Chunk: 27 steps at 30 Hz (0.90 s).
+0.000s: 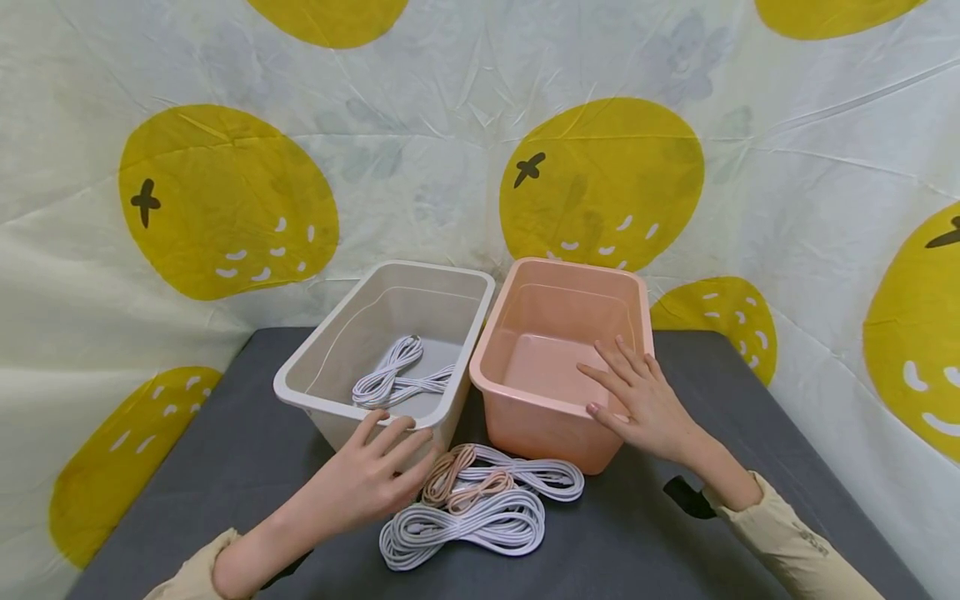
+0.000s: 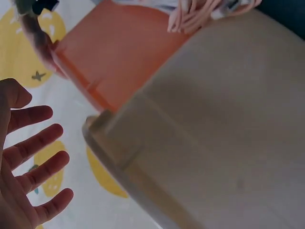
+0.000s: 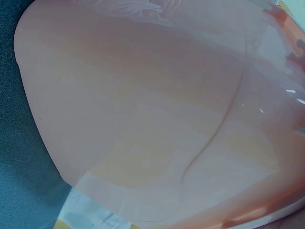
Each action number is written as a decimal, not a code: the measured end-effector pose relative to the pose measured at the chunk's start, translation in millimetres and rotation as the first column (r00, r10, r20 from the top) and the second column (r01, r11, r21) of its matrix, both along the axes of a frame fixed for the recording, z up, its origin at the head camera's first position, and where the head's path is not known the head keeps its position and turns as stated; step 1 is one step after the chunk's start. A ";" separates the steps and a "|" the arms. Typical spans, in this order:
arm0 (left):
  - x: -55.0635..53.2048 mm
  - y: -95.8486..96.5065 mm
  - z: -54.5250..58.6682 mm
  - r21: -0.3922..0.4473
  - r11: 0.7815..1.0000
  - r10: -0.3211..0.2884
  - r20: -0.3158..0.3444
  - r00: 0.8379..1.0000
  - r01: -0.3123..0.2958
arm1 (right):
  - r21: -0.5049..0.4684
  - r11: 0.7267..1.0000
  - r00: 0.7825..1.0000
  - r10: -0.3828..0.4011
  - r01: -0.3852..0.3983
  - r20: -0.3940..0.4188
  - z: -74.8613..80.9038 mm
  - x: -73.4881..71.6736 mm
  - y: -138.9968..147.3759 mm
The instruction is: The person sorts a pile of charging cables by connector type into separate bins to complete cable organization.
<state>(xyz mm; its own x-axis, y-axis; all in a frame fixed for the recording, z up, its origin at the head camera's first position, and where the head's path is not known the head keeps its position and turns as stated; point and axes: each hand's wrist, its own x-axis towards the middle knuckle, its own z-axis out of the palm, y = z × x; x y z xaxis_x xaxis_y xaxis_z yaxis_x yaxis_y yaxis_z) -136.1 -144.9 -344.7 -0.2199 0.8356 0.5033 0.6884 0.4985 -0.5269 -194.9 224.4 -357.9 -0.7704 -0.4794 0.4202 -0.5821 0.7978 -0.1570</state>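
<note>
My left hand (image 1: 386,471) hovers by the near rim of a grey-white plastic bin (image 1: 382,304), fingers loosely spread and holding nothing. In the left wrist view its fingers (image 2: 40,148) are apart from the bin's wall. Inside that bin lies a bundled white cable (image 1: 386,375). My right hand (image 1: 645,408) is over the near right corner of a pink bin (image 1: 558,433), fingers straight and spread; whether it touches the rim I cannot tell. In front of the bins, partly behind my left hand, lie two white cable bundles (image 1: 498,529) and a pink cable bundle (image 1: 480,492).
Both bins stand side by side on a dark grey table (image 1: 600,550). A white cloth backdrop (image 1: 420,183) with yellow fruit prints hangs close behind and along the sides. In the right wrist view the pink bin's wall (image 3: 119,109) fills most of the picture.
</note>
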 end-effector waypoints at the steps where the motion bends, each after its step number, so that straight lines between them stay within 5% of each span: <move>1: 0.9 1.1 -2.6 0.003 1.000 -0.010 0.001 1.000 0.010 | -0.001 1.000 1.000 0.001 -0.001 -0.002 0.1 0.1 0.1; 10: 9.2 15.0 -23.5 -0.049 0.996 -0.070 -0.008 0.997 0.070 | -0.002 1.000 1.000 0.000 0.000 -0.001 0.3 0.1 -0.3; 27: 16.0 28.4 -78.2 -0.211 0.965 -0.137 0.105 0.985 0.157 | -0.003 1.000 1.000 -0.005 0.005 0.018 1.9 0.6 -1.4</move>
<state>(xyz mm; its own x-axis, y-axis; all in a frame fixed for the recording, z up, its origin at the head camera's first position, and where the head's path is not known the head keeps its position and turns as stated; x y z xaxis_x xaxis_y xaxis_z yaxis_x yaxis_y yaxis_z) -120.1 -116.5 -422.9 -0.1224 0.9493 0.2895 0.7944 0.2686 -0.5447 -194.3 223.0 -355.9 -0.7802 -0.4744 0.4077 -0.5752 0.8002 -0.1697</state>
